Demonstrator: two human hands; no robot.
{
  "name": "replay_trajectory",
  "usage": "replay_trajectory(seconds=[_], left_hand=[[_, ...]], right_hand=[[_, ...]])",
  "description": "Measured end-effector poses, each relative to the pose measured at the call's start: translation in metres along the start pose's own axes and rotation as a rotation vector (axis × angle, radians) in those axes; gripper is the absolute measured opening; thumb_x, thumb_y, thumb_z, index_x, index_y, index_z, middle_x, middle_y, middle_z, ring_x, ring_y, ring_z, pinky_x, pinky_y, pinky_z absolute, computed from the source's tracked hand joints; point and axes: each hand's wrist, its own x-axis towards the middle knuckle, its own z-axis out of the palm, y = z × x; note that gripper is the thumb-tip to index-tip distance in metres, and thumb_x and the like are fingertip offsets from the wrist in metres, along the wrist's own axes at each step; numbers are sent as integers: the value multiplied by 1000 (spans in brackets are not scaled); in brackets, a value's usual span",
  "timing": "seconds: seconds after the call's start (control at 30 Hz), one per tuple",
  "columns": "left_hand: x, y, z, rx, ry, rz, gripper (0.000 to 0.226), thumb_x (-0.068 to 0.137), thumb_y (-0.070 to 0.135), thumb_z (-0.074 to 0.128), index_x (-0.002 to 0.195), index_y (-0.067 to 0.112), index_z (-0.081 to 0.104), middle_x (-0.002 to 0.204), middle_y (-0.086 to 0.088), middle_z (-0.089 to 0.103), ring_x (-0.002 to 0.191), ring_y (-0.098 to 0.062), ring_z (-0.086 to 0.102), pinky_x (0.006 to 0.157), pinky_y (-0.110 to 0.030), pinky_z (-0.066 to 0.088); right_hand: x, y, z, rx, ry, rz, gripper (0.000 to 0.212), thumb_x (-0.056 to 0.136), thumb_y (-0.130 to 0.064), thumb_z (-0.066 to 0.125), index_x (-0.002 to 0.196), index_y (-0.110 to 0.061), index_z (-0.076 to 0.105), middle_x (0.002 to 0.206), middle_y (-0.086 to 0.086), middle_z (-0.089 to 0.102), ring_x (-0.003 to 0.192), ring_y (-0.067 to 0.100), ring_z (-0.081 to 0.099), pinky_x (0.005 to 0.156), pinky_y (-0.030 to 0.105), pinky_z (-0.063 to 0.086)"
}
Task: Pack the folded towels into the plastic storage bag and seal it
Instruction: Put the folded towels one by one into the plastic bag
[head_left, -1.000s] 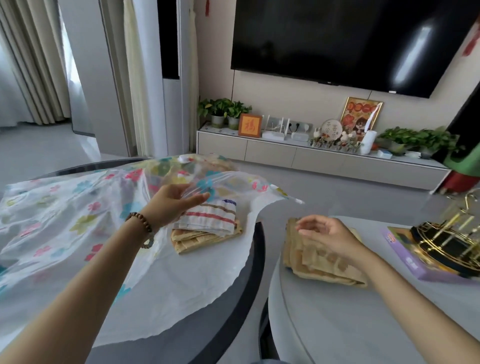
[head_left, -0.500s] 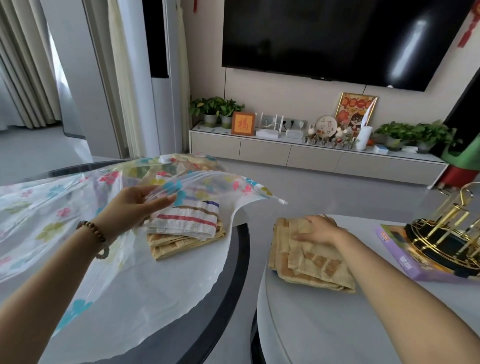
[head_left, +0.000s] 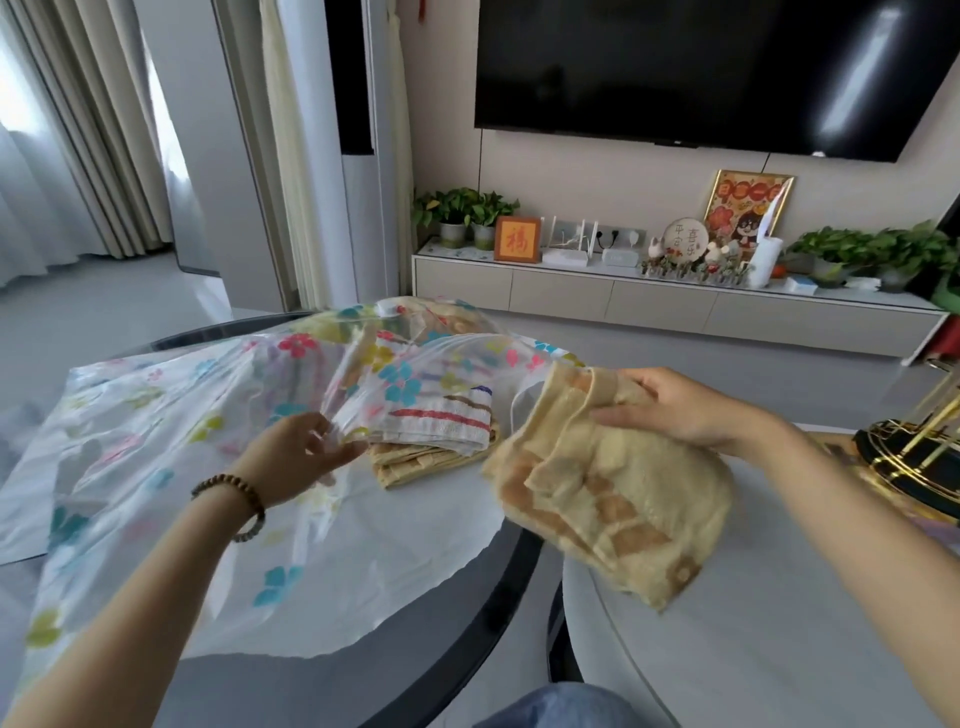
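- Left hand (head_left: 298, 460): its fingers (head_left: 323, 432) are loosely curled and hold the upper sheet of the bag (head_left: 156, 415), lifting the mouth open. Motion blur hides exactly how the fingertips pinch the film.
- Right hand (head_left: 680, 410): the thumb lies across the top of the tan towel (head_left: 618, 514) and the fingers curl over its far edge, gripping it. The fingertips are hidden behind the cloth.
- The tan towel hangs folded and sagging from that grip, over the gap between the dark table (head_left: 467, 654) and the white table (head_left: 753, 649). Its upper corner is at the bag's mouth; I cannot tell whether they touch.
- Inside the mouth a striped towel (head_left: 441, 421) lies on another folded towel (head_left: 415, 465), both partly veiled by the flowered film.
- The bag's left side runs out of view.
- A gold rack (head_left: 914, 457) is cut off at the right.
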Motion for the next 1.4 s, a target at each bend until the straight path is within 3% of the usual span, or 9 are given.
replay_trajectory(seconds=[0.17,0.3,0.43,0.53,0.6,0.93,1.07,1.23,1.4], left_hand=[[-2,9,-10,-344,178,115,38,82,29,65,65,13,35,52,-2,46,36,-6,52,39,-21,50],[-5,8,-25,-358,213,195,25,85,33,61,71,15,53,39,5,47,32,-2,44,35,-15,40],[-3,2,-40,-343,227,176,36,87,39,56,80,3,56,52,1,49,38,-4,45,41,-18,44],[-1,1,-48,-349,200,167,38,86,43,54,76,7,52,53,1,48,38,-5,45,43,-18,45],[-1,0,-47,-388,189,153,38,86,45,54,75,8,50,53,1,47,40,-5,44,42,-17,44],[-2,-15,-41,-537,156,158,35,87,42,55,62,21,44,36,13,43,36,1,43,38,-13,39],[-2,-9,-38,-602,113,168,30,86,40,55,65,21,48,37,13,43,36,0,40,38,-13,38],[0,8,-13,-637,62,170,23,86,38,57,75,18,58,44,12,39,36,-2,37,36,-15,37],[3,12,14,-607,29,147,30,73,52,60,63,24,53,43,10,35,36,-6,31,35,-17,32]], right_hand=[[68,-5,103,415,6,146,57,64,-47,80,111,-16,68,106,8,75,95,22,72,80,31,57],[107,12,196,655,229,312,64,85,-35,68,137,-8,43,130,12,59,113,26,59,93,36,50],[103,32,248,89,335,33,75,90,-46,55,149,-28,12,153,-3,25,133,10,36,102,25,36],[93,46,260,-213,90,-62,53,91,-62,35,142,-53,24,161,-7,-16,141,14,32,104,25,34],[94,49,273,-315,-38,-97,51,91,-64,32,141,-53,28,159,-10,-22,141,16,34,107,33,36],[179,6,321,-454,-122,83,53,99,-51,21,150,-38,18,162,3,-11,149,29,-3,119,41,0],[159,2,287,-173,-165,10,45,97,-42,45,142,-38,41,163,2,1,149,21,7,120,36,16],[83,13,200,54,-260,-7,33,92,-32,59,124,-38,59,144,-18,44,133,1,42,107,22,34],[17,53,86,220,-128,161,19,91,-18,61,107,-12,68,114,4,72,101,13,70,85,21,55]])
